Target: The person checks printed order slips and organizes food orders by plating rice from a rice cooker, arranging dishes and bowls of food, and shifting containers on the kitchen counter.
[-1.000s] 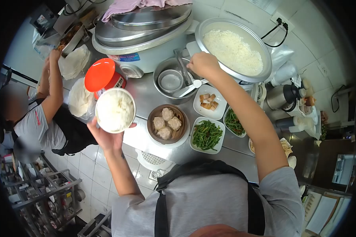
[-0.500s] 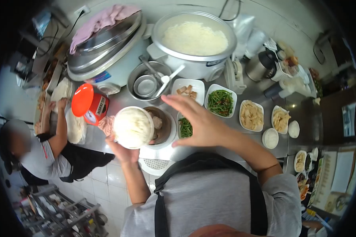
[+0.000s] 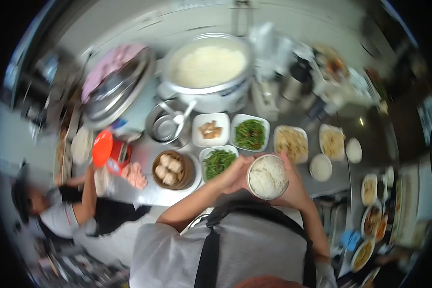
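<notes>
A bowl of white rice (image 3: 268,176) is held between my two hands, just in front of my chest at the counter edge. My left hand (image 3: 236,175) presses its left side. Around the right side curl the fingers of my right hand (image 3: 295,185). The undersides of both hands are hidden. Beside my left hand lies a white dish of cut green vegetables (image 3: 219,162). Farther left, a round bamboo steamer (image 3: 187,174) holds several pale dumplings. Just beyond the rice bowl is a dish of pale yellowish food (image 3: 291,144).
A large rice cooker (image 3: 206,91) stands at the back, near a metal pot (image 3: 153,134) with ladles. The red scale (image 3: 103,150) and a pink cloth (image 3: 135,175) are left. Small white bowls (image 3: 320,168) sit right. A co-worker (image 3: 57,206) works at far left.
The rice bowl has moved from the left, beside the steamer, to the right. My right hand, open before, now holds it along with the left. The view has shifted, and the steamer's dumplings show.
</notes>
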{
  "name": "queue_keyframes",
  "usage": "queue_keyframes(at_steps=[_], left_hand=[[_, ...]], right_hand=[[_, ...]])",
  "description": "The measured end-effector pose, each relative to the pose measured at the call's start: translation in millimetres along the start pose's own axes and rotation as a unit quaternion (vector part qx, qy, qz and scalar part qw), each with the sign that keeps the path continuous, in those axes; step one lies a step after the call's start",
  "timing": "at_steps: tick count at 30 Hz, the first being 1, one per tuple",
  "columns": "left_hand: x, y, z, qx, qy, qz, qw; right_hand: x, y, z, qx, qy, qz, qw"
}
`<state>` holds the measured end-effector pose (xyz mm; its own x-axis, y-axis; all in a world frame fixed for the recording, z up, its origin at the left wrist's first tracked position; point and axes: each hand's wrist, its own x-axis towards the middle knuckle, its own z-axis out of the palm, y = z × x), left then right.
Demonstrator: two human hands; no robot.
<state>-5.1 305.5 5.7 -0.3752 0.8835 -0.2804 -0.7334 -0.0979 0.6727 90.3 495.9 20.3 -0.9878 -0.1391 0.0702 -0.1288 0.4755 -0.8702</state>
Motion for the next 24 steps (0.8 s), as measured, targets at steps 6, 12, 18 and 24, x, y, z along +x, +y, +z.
queue_keyframes(at_steps=[6, 12, 18, 24], left_hand=[[-50, 145, -49, 0.541, 0.177, 0.179, 0.802], [-163, 395, -251, 0.805, 0.560, 0.167, 0.103], [-205, 474, -363, 0.594, 0.572, 0.034, 0.564], [-185, 498, -396, 0.821, 0.495, 0.107, 0.262]], right_hand=[[-76, 34, -14, 0.126, 0.336, 0.084, 0.929], [-149, 122, -49, -0.063, 0.579, 0.184, 0.792], [-160, 215, -72, -0.207, 0.609, 0.342, 0.685], [-134, 265, -104, -0.189, 0.607, 0.293, 0.714]])
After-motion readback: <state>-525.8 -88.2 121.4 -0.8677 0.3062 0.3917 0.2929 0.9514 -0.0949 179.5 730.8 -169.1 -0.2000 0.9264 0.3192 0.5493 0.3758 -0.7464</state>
